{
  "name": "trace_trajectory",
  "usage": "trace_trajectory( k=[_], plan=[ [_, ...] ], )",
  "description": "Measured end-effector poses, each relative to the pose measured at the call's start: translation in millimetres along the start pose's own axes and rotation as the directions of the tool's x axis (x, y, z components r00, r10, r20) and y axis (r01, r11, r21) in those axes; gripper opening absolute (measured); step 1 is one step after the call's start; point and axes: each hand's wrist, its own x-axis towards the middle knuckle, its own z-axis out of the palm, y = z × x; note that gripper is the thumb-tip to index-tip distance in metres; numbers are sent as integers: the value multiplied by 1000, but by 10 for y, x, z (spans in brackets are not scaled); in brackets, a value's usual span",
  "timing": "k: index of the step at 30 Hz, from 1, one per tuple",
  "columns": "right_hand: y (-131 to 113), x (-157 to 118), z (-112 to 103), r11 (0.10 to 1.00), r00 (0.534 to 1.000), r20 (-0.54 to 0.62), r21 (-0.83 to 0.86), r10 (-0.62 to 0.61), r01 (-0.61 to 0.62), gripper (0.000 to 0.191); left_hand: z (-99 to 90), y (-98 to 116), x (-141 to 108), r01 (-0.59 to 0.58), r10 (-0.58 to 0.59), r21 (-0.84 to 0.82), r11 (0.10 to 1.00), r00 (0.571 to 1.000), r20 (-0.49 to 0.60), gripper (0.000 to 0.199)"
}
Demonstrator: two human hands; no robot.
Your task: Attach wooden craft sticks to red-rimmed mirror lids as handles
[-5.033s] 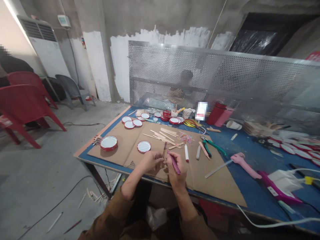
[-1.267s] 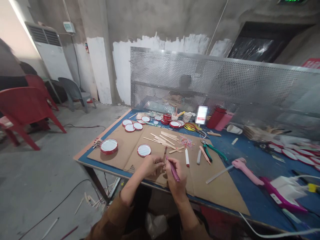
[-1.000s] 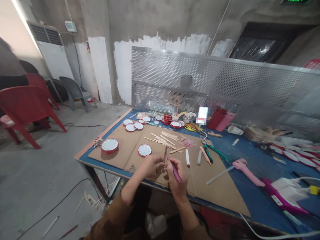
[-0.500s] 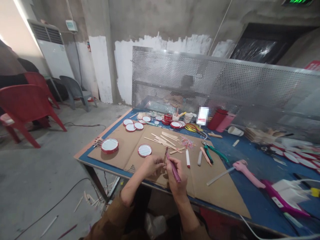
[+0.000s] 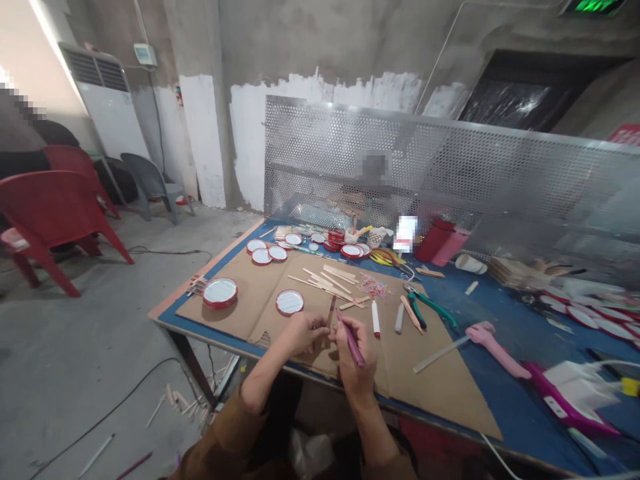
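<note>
A floor-standing air conditioner (image 5: 111, 107) stands against the concrete wall (image 5: 325, 40). 2 red plastic chairs (image 5: 45, 207) and 1 grey plastic chair (image 5: 153, 187) occupy the floor at left. A perforated metal screen (image 5: 400, 153) rises behind the blue-topped workbench (image 5: 515, 320). The bench carries red-rimmed lids (image 5: 220, 292), green-handled pliers (image 5: 435, 308) and a pink hot-glue gun (image 5: 495, 350) beside a long glue stick (image 5: 440, 355). Loose wooden sticks (image 5: 173, 407) lie on the floor.

Red-rimmed white lids (image 5: 220, 292) lie on brown cardboard (image 5: 440, 380) over a blue tabletop (image 5: 520, 333), the right hand (image 5: 355, 363) grips a magenta pen (image 5: 353, 341), the left hand (image 5: 305, 333) a dark brown stick (image 5: 331, 311), before a silver panel (image 5: 350, 147) dotted with round holes.
</note>
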Motion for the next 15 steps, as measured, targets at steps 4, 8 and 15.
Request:
trace_trajectory(
  k=[4,8,15],
  plan=[
    [25,-9,5,1000,1000,29,10,8,-8,35,13,-69,29,-11,11,-9,1000,1000,-12,16],
    [7,-4,7,998,996,63,29,59,-61,36,9,-49,14,-29,29,-14,999,999,-18,15],
    [-24,-19,-8,994,995,78,83,68,-74,35,-1,-6,-7,-36,36,11,999,999,-5,16]
  ],
)
